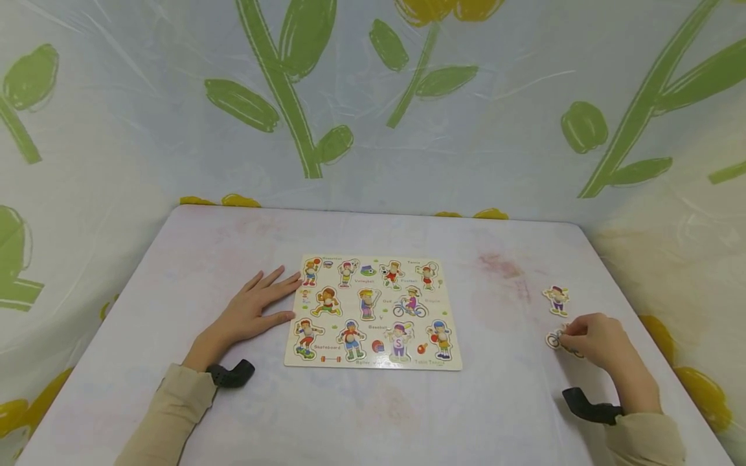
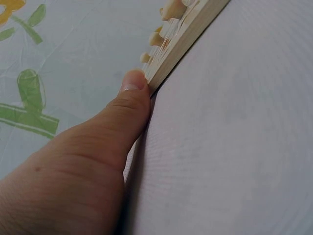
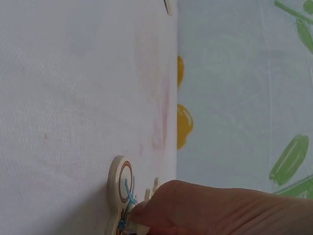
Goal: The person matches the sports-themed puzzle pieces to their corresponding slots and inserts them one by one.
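A wooden peg puzzle board (image 1: pixel 373 364) with printed sports figures lies in the middle of the table. My left hand (image 1: pixel 250 310) rests flat at its left side, fingers spread, and the thumb (image 2: pixel 133 88) touches the board's edge in the left wrist view. Off to the right, my right hand (image 1: pixel 597 340) pinches a bicycle puzzle piece (image 1: pixel 552 338) between thumb and fingers. In the right wrist view the bicycle piece (image 3: pixel 120 183) shows its wheel; the hand covers the rest. Just beyond it lies a baseball-player puzzle piece (image 1: pixel 558 301).
A pale cloth with faint reddish stains covers the table (image 1: pixel 379 414). Behind and at the sides hangs a curtain (image 1: pixel 466 162) with printed green leaves and yellow flowers. Most figures on the board carry small wooden knobs (image 2: pixel 155 38).
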A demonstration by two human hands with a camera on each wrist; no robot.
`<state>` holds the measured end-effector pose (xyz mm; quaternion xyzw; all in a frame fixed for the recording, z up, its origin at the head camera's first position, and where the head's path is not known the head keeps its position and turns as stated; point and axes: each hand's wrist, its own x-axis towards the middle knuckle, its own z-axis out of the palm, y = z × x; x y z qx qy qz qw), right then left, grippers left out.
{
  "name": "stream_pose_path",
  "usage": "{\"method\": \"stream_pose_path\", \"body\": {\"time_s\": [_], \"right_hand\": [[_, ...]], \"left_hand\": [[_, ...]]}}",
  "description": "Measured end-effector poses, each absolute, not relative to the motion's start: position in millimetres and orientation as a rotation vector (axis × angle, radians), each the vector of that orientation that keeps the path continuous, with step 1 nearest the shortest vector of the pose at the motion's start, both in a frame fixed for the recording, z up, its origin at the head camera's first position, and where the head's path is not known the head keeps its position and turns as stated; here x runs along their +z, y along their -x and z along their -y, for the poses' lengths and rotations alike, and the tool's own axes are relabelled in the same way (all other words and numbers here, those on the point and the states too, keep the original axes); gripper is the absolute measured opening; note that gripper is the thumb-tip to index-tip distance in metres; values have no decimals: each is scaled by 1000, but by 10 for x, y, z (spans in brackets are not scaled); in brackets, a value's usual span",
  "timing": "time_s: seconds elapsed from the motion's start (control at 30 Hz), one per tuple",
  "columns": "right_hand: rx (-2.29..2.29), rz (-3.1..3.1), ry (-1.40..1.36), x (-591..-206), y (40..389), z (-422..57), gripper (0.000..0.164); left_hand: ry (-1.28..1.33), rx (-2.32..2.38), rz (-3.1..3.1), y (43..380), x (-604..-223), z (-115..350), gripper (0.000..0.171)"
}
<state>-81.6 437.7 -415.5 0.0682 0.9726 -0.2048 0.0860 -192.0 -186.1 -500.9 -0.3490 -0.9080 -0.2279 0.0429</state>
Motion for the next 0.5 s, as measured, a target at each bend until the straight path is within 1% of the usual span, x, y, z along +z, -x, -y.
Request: {"method": "stream_pose_path", "body": {"time_s": [0.3, 0.5], "right_hand": [[-619, -2878, -239, -4162, 820, -4362, 23], [-609, -2894, -217, -4154, 833, -4342, 21]], "left_hand": [[1061, -707, 2773, 1912, -4989, 1854, 70], [1064, -707, 2773, 1918, -4993, 1854, 69]]}}
